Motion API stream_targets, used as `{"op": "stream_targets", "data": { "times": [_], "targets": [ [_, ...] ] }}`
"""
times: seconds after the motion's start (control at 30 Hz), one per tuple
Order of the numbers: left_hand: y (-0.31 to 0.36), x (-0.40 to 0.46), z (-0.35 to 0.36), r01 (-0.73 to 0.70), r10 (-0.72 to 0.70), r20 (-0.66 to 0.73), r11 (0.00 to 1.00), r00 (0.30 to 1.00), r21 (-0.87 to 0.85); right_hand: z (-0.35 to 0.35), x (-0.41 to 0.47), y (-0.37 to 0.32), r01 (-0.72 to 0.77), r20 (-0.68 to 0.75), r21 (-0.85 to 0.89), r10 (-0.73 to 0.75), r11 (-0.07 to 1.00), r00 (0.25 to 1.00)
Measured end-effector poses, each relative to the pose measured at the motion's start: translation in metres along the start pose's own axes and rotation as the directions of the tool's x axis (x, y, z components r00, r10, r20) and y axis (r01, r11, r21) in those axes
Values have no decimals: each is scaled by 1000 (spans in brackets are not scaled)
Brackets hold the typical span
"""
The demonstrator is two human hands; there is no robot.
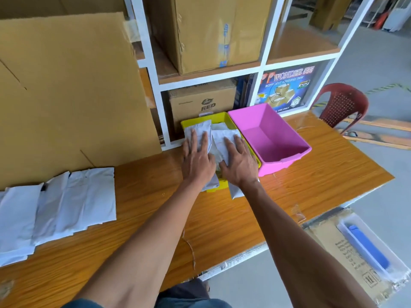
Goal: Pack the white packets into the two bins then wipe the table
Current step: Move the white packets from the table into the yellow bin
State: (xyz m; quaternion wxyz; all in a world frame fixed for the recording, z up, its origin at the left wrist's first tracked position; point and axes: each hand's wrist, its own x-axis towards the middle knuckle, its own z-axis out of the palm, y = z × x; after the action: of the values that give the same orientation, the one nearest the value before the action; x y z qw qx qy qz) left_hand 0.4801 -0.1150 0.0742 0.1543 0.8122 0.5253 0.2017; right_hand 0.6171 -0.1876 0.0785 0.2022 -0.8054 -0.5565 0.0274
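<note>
A yellow bin [219,118] stands at the back of the wooden table [311,174], filled with white packets [201,127]. My left hand [196,160] lies flat on the left packets, fingers straight. My right hand [239,162] presses flat on the right packets in the same bin. One packet [235,193] sticks out over the bin's near end, below my right wrist. Touching the yellow bin's right side is a pink bin [270,136] with nothing inside. Several more white packets [55,207] lie overlapped in a row at the table's left.
A big flat cardboard sheet [66,90] leans at the back left. White shelving [209,81] with cartons stands behind the bins. A red plastic chair [342,105] sits beyond the table's right end. On the floor at lower right lies a cardboard piece with a blue-and-white object [367,247].
</note>
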Motion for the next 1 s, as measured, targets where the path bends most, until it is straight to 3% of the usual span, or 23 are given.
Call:
{"op": "stream_targets", "data": {
  "times": [0.4,0.87,1.0],
  "targets": [
    [7,79,30,139,-140,33,990,990,37,27,98,18,24,67,-20,-23,1000,998],
    [36,119,59,356,-357,6,932,934,71,40,163,37,182,212,-29,-172,983,962],
    [36,122,66,382,-388,60,919,920,96,47,170,41,245,290,-83,-212,966,933]
  ]
}}
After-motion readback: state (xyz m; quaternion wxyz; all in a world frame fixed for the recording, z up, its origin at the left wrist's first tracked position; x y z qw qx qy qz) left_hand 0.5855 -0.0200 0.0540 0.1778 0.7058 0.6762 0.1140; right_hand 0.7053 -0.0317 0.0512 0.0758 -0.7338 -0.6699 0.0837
